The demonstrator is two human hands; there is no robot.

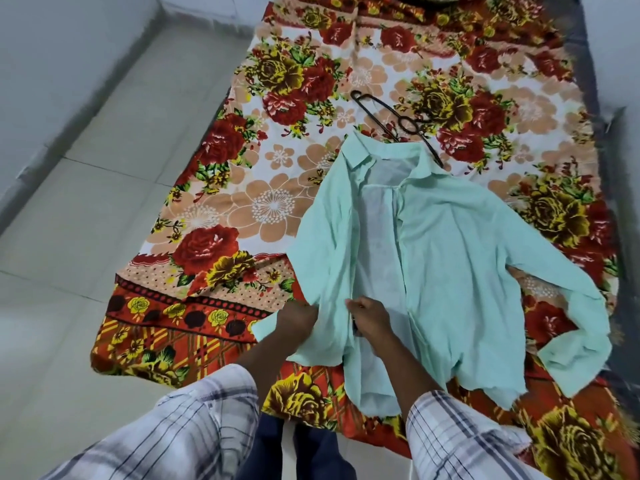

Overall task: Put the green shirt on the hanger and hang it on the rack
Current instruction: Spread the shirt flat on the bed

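The light green shirt (450, 251) lies spread out on the floral bedsheet, collar away from me, its front open down the middle. A thin black hanger (394, 123) rests on the sheet just beyond the collar, partly tucked under it. My left hand (298, 318) grips the left front panel near the hem. My right hand (370, 318) pinches the same panel's edge beside the opening. One sleeve stretches out to the right. No rack is in view.
The floral bedsheet (277, 161) covers a low bed. Pale floor tiles (86, 220) run along the left, up to a white wall. A dark edge borders the bed on the right. My plaid sleeves fill the bottom of the view.
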